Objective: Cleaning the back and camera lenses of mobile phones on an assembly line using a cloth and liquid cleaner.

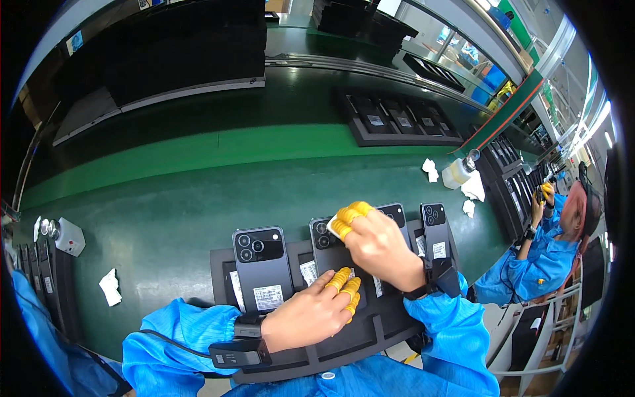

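Note:
In a black foam tray (390, 331) in front of me, several dark grey smartphones lie with their backs up. My left hand (314, 314), in yellow finger cots, curls over the lower part of the second smartphone (324, 253) from the left and keeps hold of it. Above the same phone's camera end, my right hand (377, 245) pinches a small white wipe (333, 225) between cot-covered fingers. To the left lies another smartphone (263, 268) with a white label; at the right end is a further smartphone (436, 233).
A white bottle (458, 173) stands at right beside crumpled tissues (430, 170); another bottle (66, 237) and a tissue (110, 287) are at left. Beyond the green bench lies a filled black tray (400, 122). At right, a co-worker (542, 255) in blue handles something; a blue sleeve edges in at left.

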Motion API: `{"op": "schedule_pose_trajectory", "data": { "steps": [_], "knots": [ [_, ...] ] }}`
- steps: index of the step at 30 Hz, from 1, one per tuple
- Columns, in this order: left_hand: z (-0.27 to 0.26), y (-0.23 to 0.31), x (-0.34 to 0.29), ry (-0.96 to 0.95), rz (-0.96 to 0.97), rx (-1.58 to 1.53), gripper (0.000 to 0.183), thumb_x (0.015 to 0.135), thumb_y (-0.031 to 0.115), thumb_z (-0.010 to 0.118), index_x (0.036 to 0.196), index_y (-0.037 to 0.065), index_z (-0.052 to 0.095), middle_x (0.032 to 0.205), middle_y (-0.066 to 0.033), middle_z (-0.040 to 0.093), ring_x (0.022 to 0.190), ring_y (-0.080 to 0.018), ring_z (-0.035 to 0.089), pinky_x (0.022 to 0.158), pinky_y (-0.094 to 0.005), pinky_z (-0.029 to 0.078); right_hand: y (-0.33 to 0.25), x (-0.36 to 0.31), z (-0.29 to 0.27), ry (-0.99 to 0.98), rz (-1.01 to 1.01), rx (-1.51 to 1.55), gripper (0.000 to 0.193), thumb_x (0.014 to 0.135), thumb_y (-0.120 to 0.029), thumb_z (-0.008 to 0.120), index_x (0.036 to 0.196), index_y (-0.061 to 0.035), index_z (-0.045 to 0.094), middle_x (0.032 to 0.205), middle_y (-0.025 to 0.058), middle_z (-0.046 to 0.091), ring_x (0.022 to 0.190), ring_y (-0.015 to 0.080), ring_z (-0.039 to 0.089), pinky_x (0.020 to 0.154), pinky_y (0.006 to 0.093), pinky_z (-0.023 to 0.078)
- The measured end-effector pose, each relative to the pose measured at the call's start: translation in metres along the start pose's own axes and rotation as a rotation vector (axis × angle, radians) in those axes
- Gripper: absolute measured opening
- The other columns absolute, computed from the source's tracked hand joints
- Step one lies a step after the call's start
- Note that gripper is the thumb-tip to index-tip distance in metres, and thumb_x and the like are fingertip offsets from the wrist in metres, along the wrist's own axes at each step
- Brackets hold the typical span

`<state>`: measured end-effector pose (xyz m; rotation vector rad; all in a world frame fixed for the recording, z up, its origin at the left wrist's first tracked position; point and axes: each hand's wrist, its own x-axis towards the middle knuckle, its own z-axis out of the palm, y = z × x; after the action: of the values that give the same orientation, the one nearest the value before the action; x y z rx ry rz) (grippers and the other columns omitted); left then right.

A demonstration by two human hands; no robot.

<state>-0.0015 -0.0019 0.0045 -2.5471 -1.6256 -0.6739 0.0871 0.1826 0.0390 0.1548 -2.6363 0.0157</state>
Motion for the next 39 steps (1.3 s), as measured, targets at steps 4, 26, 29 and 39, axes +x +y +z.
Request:
{"op": "schedule_pose_trajectory", "data": {
  "steps": [4, 26, 29, 39],
  "knots": [
    [-0.002, 0.001, -0.002, -0.022, 0.02, 0.076, 0.032, 0.088, 0.029, 0.066, 0.107, 0.003, 0.069, 0.125, -0.0144, 0.063, 0.119, -0.0321, 0.06, 0.111, -0.0473, 0.043, 0.019, -0.001, -0.001, 0.051, 0.08, -0.122, 0.022, 0.072, -0.005, 0.065, 0.092, 0.0026, 0.07, 0.102, 0.014, 0.066, 0.093, 0.031, 0.063, 0.08, 0.0386, 0.054],
    [-0.043, -0.149, 0.178, -0.11, -0.204, 0.25, 0.046, 0.09, 0.037, 0.067, 0.119, 0.001, 0.062, 0.11, -0.0192, 0.066, 0.099, -0.0381, 0.064, 0.082, -0.0466, 0.055, 0.036, -0.169, -0.095, 0.358, 0.681, -0.122, 0.038, 0.064, 0.012, 0.062, 0.097, -0.0027, 0.075, 0.096, 0.0138, 0.07, 0.088, 0.0348, 0.066, 0.079, 0.0396, 0.053],
    [-0.01, -0.208, 0.22, -0.023, -0.325, 0.347, 0.051, 0.089, 0.045, 0.069, 0.113, 0.001, 0.063, 0.109, -0.0185, 0.064, 0.102, -0.0378, 0.062, 0.084, -0.0457, 0.054, 0.051, -0.221, -0.098, 0.522, 0.882, -0.114, 0.035, 0.066, 0.012, 0.063, 0.095, -0.0026, 0.075, 0.097, 0.015, 0.071, 0.088, 0.0331, 0.068, 0.08, 0.0367, 0.053],
    [0.052, -0.249, 0.263, -0.101, -0.503, 0.489, 0.044, 0.082, 0.039, 0.078, 0.097, 0.0, 0.064, 0.104, -0.0185, 0.064, 0.101, -0.0389, 0.06, 0.08, -0.0477, 0.055, 0.079, -0.291, -0.075, 0.622, 1.177, 0.017, 0.032, 0.067, 0.013, 0.062, 0.094, 0.0013, 0.074, 0.094, 0.0151, 0.071, 0.086, 0.0307, 0.068, 0.08, 0.0345, 0.052]
  ]
}}
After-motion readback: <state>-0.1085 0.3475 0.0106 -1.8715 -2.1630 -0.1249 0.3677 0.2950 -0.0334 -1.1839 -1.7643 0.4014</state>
